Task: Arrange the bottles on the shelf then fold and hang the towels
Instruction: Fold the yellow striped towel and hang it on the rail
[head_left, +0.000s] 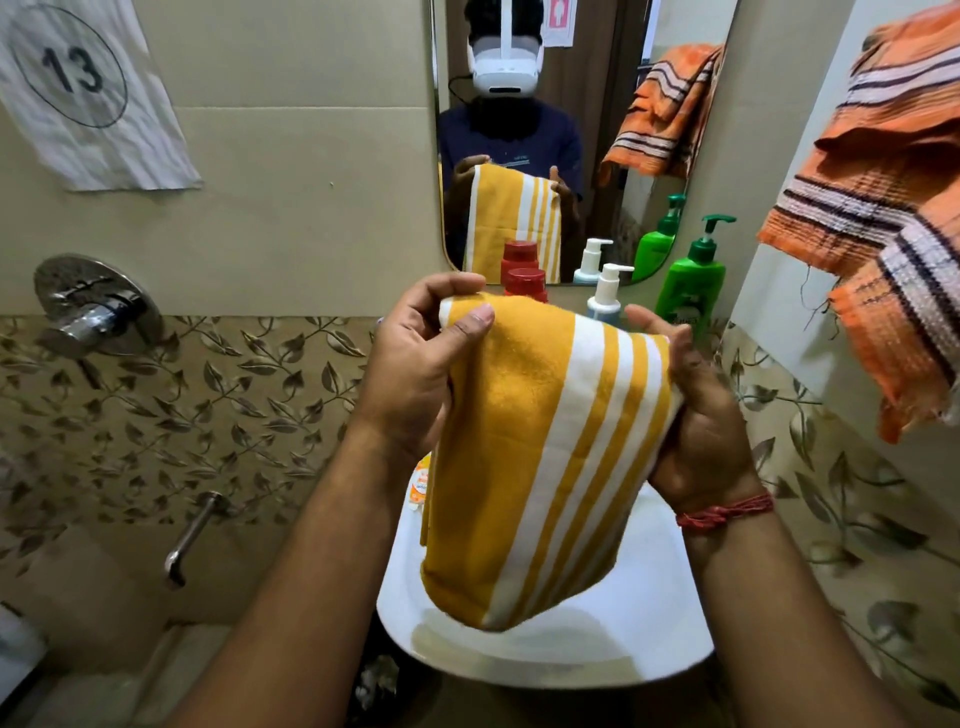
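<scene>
A yellow towel with white stripes (530, 457) hangs folded in front of me, over the white sink (644, 613). My left hand (421, 358) pinches its top left corner between thumb and fingers. My right hand (696, 415) grips its top right edge from behind. On the shelf below the mirror stand a red-capped bottle (525, 283), a white pump bottle (607, 296) and a green pump bottle (693, 280). An orange striped towel (883, 208) hangs at the right.
A mirror (571, 130) on the far wall reflects the person and the towel. A chrome tap handle (93, 306) and spout (192, 535) stick out of the left wall. A paper marked 13 (78, 83) hangs top left. A small orange-labelled item (420, 486) lies by the sink.
</scene>
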